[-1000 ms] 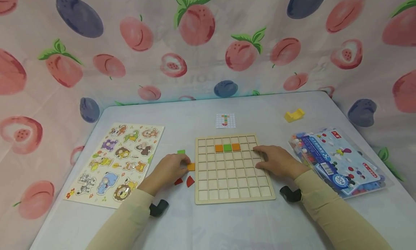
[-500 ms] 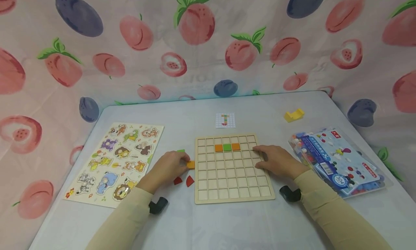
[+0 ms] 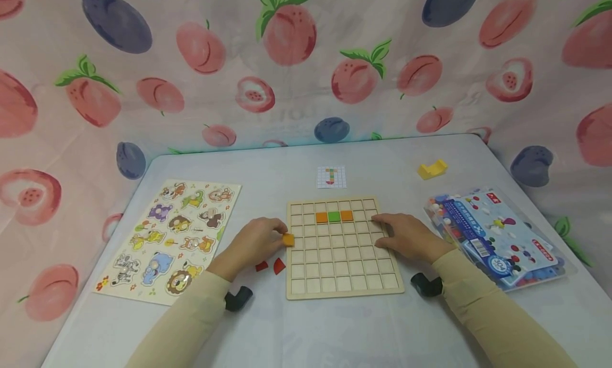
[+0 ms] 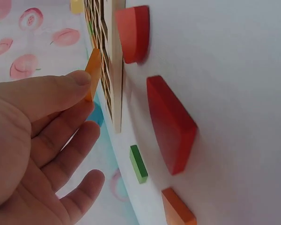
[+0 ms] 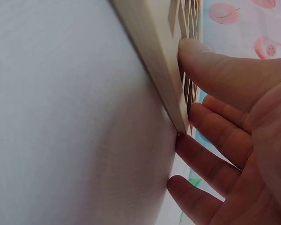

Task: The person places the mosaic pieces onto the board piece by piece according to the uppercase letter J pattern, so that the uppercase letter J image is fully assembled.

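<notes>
My left hand [image 3: 255, 243] pinches a square orange tile [image 3: 288, 240] between thumb and index finger, over the left rim of the wooden grid board [image 3: 346, 294]. The other fingers are loosely bent in the left wrist view. In the board's second row from the back sit an orange tile [image 3: 322, 217], a green tile [image 3: 333, 216] and another orange tile [image 3: 346, 215]. My right hand [image 3: 411, 235] rests its thumb and fingertips along the board's right edge. Beside the left hand lie two red curved-edge pieces [image 4: 171, 124], a green tile [image 4: 138, 164] and an orange piece [image 4: 178, 208].
A small pattern card [image 3: 331, 177] lies behind the board. To the left is an animal puzzle board [image 3: 217, 251]. At right, a clear box [image 3: 569, 267] holds colourful parts under a blue booklet [image 3: 511, 230]; a yellow plastic piece [image 3: 433, 169] lies behind it.
My left hand has moved right with the orange tile, from beside the board to over its left rim. The right hand has stayed in place.
</notes>
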Demonstrator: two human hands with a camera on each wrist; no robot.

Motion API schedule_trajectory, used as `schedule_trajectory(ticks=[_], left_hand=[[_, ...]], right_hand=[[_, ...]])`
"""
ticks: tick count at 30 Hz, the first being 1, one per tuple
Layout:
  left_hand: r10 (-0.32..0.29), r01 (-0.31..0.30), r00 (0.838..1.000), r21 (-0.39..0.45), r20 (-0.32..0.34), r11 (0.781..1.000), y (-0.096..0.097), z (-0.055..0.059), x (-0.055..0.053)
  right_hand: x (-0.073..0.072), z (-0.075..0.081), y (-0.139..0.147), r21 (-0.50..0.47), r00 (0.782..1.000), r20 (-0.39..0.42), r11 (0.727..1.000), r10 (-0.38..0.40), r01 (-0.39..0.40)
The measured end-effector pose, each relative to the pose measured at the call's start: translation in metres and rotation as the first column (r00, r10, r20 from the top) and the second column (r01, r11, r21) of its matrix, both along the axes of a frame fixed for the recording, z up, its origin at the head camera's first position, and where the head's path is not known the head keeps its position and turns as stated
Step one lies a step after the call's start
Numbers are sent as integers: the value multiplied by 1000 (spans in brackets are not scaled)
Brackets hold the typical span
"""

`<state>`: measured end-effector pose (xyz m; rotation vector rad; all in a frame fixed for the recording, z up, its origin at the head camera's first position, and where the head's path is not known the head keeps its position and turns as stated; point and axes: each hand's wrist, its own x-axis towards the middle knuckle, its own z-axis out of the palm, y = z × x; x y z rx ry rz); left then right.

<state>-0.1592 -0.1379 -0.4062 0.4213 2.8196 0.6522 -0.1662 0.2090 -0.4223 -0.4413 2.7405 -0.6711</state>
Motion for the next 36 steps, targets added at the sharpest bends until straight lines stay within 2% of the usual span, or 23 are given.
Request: schedule_trajectory(ticks=[5, 16, 26, 36], left_hand=[[-14, 14, 1000, 4, -22, 1000, 5, 0, -1], [-39, 39, 999, 15, -20, 999, 18, -2, -4], [-53, 53, 999, 67, 6, 996, 30, -1, -6], [-99, 101, 995, 70, -29, 992, 38, -3, -10]], right_hand=[[0, 0, 1, 2, 1000, -6, 1000, 10, -10], [0, 0, 1, 3, 1000, -18, 1000, 24, -24], [-1, 1, 0, 6, 1000, -2, 1000, 9, -9], [0, 1, -1, 1, 1000, -1, 1000, 3, -3]])
